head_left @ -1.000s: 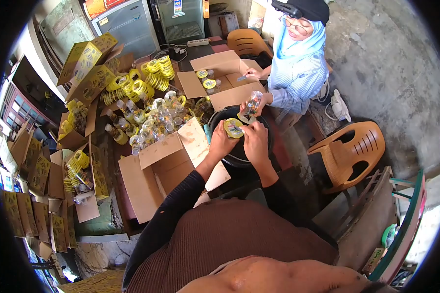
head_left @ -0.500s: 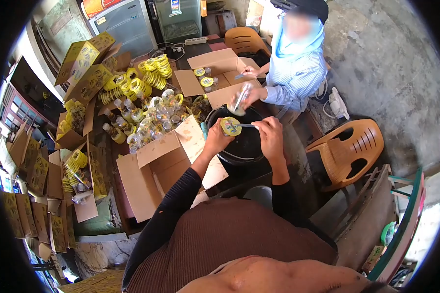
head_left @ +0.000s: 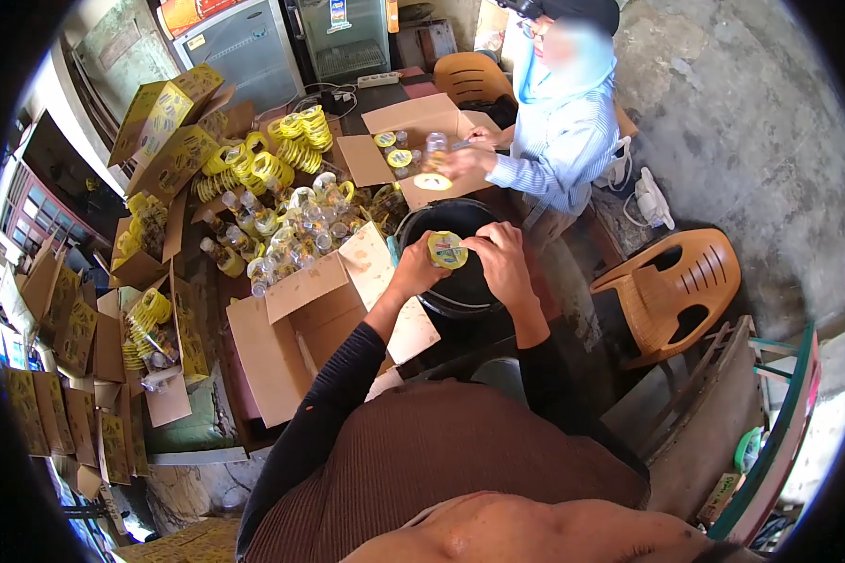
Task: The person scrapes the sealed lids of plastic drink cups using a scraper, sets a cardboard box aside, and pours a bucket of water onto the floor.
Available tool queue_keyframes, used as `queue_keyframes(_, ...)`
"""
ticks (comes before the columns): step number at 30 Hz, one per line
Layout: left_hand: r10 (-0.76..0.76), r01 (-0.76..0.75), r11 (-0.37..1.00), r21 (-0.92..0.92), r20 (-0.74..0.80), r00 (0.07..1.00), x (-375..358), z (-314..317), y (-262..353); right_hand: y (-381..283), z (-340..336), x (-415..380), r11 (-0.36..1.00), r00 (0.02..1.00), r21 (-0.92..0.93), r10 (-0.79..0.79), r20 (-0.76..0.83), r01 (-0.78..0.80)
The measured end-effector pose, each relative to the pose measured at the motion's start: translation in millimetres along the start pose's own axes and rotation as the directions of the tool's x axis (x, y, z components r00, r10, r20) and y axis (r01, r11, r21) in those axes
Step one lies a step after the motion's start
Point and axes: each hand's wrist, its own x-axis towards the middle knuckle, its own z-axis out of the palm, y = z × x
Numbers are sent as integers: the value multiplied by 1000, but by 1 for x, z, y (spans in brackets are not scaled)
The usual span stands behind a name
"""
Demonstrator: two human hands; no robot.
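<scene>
My left hand (head_left: 415,268) is wrapped round a plastic cup with a yellow printed lid (head_left: 448,250), lid facing up. At the lid's right edge, my right hand (head_left: 505,261) pinches a thin grey blade-like tool, now mostly hidden by the fingers and lid. Both hands are above a black bucket (head_left: 486,208) with a wire handle. Across from me, a co-worker's hand (head_left: 455,165) holds another yellow-lidded cup (head_left: 433,180), tilted with the lid downward and blurred.
An open cardboard box (head_left: 253,347) stands to my left. Beyond it lie many clear plastic cups (head_left: 296,239) and stacked yellow rings (head_left: 300,136). Another open box (head_left: 371,161) holds several lidded cups. An orange chair (head_left: 671,291) stands at right.
My right hand has moved left and up against the lid, covering most of the tool. The co-worker's cup has moved left, away from the bucket, and turned lid-down.
</scene>
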Motion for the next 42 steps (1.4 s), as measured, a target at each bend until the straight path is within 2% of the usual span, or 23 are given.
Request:
queue_keyframes(4, -4, 4, 1000, -3, -6, 1000, -3, -3, 12, 1, 8, 0, 999, 995, -12, -42, 88, 43)
queue_keyframes(11, -3, 4, 999, -35, 25, 1000, 0, -3, 6, 10, 12, 0, 999, 993, -27, -41, 107, 44)
queue_keyframes(17, 6, -6, 1000, 12, 52, 999, 0, 0, -2, 10, 13, -4, 997, 990, -14, -67, 122, 69)
queue_keyframes(19, 28, -27, 1000, 14, -36, 999, -1, 2, -6, 17, 10, -5, 998, 993, -59, -8, 115, 14)
queue_keyframes(20, -12, 13, 1000, -24, 17, 1000, 2, 2, -8, 22, 6, -5, 997, 996, -81, -5, 90, 13)
queue_keyframes(23, -4, 6, 1000, -31, 51, 999, 1, -1, 3, 27, 2, -13, 997, 997, -73, 32, 67, -28)
queue_keyframes(28, 1, -1, 1000, 1, 45, 999, -2, 0, 0, 28, -10, -27, 996, 997, -58, 72, 21, -71)
queue_keyframes(30, -3, 0, 999, 48, 61, 998, -1, -2, 1, 34, -14, -35, 986, 982, -18, 164, -90, -166)
queue_keyframes(31, 5, -8, 999, 49, 58, 998, 0, -2, 1, 36, -15, -37, 987, 983, -22, 158, -96, -160)
queue_keyframes(33, 6, -5, 996, 86, -16, 1000, -3, 1, 1, 38, -19, -49, 952, 926, 59, 306, -221, -301)
queue_keyframes(34, -22, 21, 997, 77, 11, 1000, -3, 0, 4, 40, -18, -54, 937, 904, 50, 346, -250, -345)
queue_keyframes(35, 26, -20, 992, 125, -45, 999, -3, 6, -7, 39, -15, -60, 940, 903, 37, 338, -264, -341)
queue_keyframes(36, 6, -3, 995, 99, -31, 1000, -3, 5, -4, 38, -11, -67, 928, 891, 34, 365, -268, -370)
queue_keyframes(38, -15, 14, 1000, 25, 20, 1000, -2, 0, 7, 39, -7, -90, 914, 878, 23, 396, -269, -405)
queue_keyframes(40, -14, 14, 1000, 12, 6, 1000, -4, -3, 15, 44, -2, -108, 923, 936, -158, 342, -78, -350)
queue_keyframes(42, 0, 0, 1000, 24, -14, 1000, -4, -2, 15, 44, -1, -120, 904, 916, -151, 399, -35, -399)
